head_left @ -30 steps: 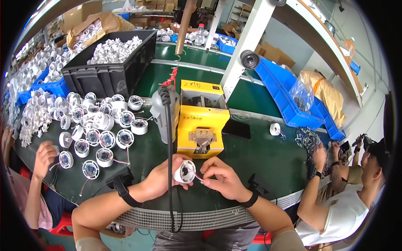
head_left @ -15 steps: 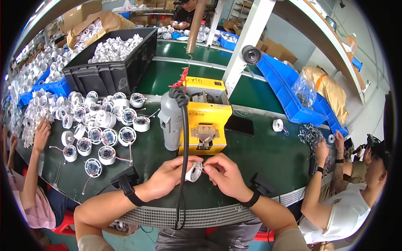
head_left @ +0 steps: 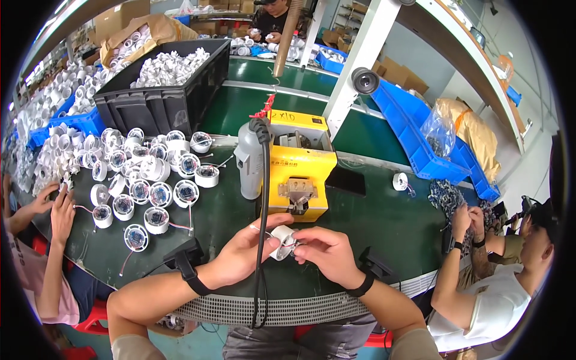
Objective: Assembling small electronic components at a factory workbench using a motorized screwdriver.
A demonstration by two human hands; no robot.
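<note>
A white round plastic housing (head_left: pixel 281 235) is held near the table's front edge, between both hands. My left hand (head_left: pixel 243 253) is closed around its left side, with thumb and fingers on the rim. A short thin wire end sticks out above my left fingers. My right hand (head_left: pixel 327 255) is closed at the housing's right side, its fingertips pinching something small and dark by reddish wires at the opening. That small part is mostly hidden by the fingers. Behind the hands stands a yellow machine (head_left: pixel 300 171) with a metal fixture on its front. A black cable (head_left: pixel 264 198) hangs down across my left hand.
Several white housings with circuit boards (head_left: pixel 161 195) lie at the left. Behind them sits a black crate (head_left: pixel 144 111) of white parts. A grey hand tool (head_left: pixel 249 162) hangs beside the machine. Right are a phone (head_left: pixel 345 181), one housing (head_left: pixel 400 181) and blue bins (head_left: pixel 414 138). People work on both sides.
The housing has been tilted and lifted slightly away from me, with both hands still on it. My left fingers have spread further along it. The neighbours' hands at both sides have shifted.
</note>
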